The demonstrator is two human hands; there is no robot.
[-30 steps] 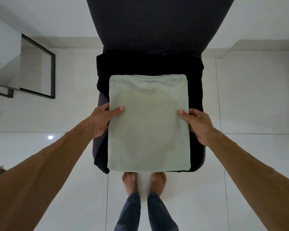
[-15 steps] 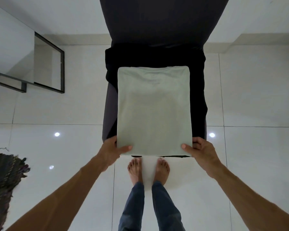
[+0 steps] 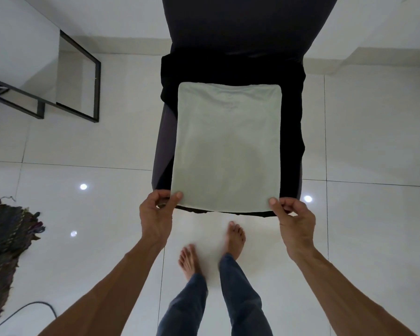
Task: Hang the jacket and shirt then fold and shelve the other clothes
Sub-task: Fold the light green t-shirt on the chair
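The pale green top (image 3: 228, 146) lies part-folded on a black garment (image 3: 292, 117) on the chair (image 3: 240, 25) — left hand (image 3: 155, 214) and right hand (image 3: 294, 219) each have a closed grip on 1 near corner. Likely left to do: last fold, shelving.

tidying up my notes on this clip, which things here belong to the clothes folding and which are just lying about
Job: green top, pinched at its near corners by left hand and right hand; black garment under it; chair.
Lying about: rug, cable, glass table.
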